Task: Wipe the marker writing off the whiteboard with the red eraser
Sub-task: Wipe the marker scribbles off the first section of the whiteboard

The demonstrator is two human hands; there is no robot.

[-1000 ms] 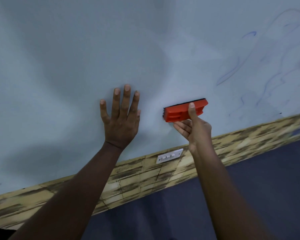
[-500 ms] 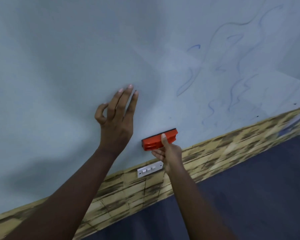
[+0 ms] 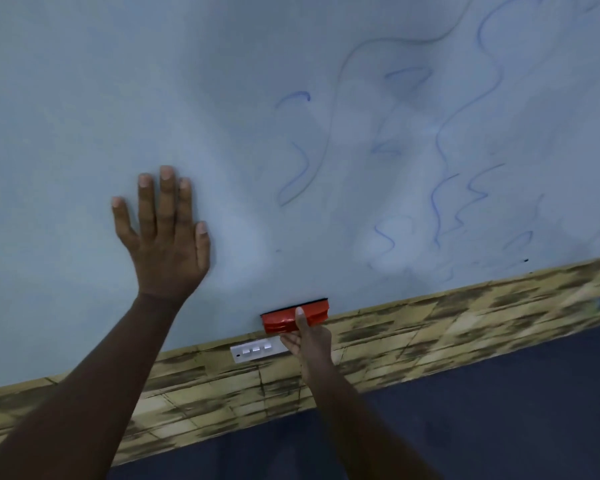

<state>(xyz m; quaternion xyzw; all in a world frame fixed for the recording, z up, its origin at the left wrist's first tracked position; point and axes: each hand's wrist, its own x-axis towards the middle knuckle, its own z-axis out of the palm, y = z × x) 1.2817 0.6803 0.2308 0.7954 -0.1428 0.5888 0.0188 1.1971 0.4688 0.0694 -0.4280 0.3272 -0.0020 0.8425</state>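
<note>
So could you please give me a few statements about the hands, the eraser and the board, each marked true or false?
1. The right hand grips the red eraser. True.
2. The eraser sits at the whiteboard top edge. False: it is at the bottom edge.
3. The left hand lies flat on the board. True.
4. The board is wiped clean. False: blue marker writing remains at right.

switch plate point(image 3: 257, 348) partly behind right hand point(image 3: 309, 344)
</note>
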